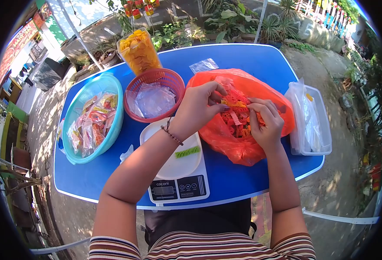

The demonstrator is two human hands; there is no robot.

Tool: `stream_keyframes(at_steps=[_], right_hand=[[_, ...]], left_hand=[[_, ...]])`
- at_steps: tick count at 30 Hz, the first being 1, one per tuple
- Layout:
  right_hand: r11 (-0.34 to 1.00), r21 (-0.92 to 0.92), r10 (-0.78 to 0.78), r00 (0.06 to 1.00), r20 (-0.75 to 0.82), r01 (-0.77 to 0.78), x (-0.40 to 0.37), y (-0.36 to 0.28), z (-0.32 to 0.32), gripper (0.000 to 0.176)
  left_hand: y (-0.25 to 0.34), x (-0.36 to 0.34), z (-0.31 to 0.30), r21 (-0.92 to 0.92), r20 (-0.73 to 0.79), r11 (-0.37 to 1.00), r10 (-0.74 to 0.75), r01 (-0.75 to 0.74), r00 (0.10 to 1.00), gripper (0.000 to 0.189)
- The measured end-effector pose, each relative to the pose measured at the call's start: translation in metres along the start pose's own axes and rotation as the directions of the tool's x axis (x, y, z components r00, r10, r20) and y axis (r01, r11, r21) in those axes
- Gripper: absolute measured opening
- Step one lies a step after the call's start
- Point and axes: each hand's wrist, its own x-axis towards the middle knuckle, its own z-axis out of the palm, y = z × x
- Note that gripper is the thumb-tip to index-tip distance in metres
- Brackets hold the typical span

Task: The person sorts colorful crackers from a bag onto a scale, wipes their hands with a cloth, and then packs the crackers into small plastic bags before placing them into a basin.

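My left hand (201, 104) and my right hand (265, 119) are over an open red plastic bag (238, 151). Between them stretches a yellow-orange crinkled strip (236, 104), its ends pinched in the fingers of each hand. Inside the bag lie many red and orange crinkled pieces (240, 125). Below my left forearm stands a white kitchen scale (178, 188) with a round white plate (170, 167) on top. One green crinkled strip (187, 152) rests on that plate.
A turquoise basket (79, 157) of filled packets stands at left. Beside it, a red basket (135, 113) holds clear bags. Behind is a tub of yellow chips (139, 51). A clear box (323, 125) with plastic bags sits right on the blue table (238, 182).
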Motion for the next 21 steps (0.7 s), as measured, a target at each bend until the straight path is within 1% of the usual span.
stream_keyframes(at_steps=[1,4,7,10,13,14,17,18,21], right_hand=[[1.000,-0.021,-0.023,1.000,-0.005,0.023,0.000,-0.002,0.000,0.019],[0.992,-0.085,-0.091,0.996,0.012,0.091,0.006,-0.011,0.000,0.018],[0.997,0.009,-0.080,0.996,-0.037,0.080,0.014,-0.035,0.005,0.017],[0.982,0.187,-0.012,1.000,-0.008,0.013,0.016,-0.064,0.014,0.017],[0.967,0.237,0.080,0.993,0.087,-0.099,0.011,-0.084,0.029,0.017],[0.966,0.218,0.104,0.983,0.152,-0.136,0.009,-0.088,0.033,0.015],[0.923,0.322,0.118,0.951,0.285,-0.211,0.003,-0.103,0.045,0.016],[0.904,0.342,0.124,0.921,0.368,-0.258,0.000,-0.106,0.046,0.017],[0.964,0.227,0.032,0.907,0.420,-0.139,-0.002,-0.111,0.045,0.018]], left_hand=[[0.000,-0.002,-0.002,-0.014,-0.024,1.000,-0.021,0.020,1.000,0.023],[0.011,-0.009,-0.012,0.056,-0.011,0.995,-0.084,0.085,0.996,0.023],[0.005,-0.023,-0.024,0.046,-0.120,0.998,0.053,-0.048,0.991,0.021],[0.009,-0.052,-0.047,-0.044,-0.207,0.999,-0.031,0.023,0.978,0.019],[-0.002,-0.084,-0.066,-0.061,-0.250,0.997,-0.063,0.049,0.966,0.018],[-0.007,-0.094,-0.071,-0.084,-0.232,0.988,-0.146,0.129,0.962,0.019],[-0.018,-0.119,-0.077,-0.067,-0.185,0.979,-0.203,0.194,0.962,0.020],[-0.020,-0.124,-0.076,-0.056,-0.184,0.985,-0.172,0.165,0.968,0.021],[-0.021,-0.134,-0.073,-0.010,-0.246,0.986,-0.164,0.167,0.955,0.021]])
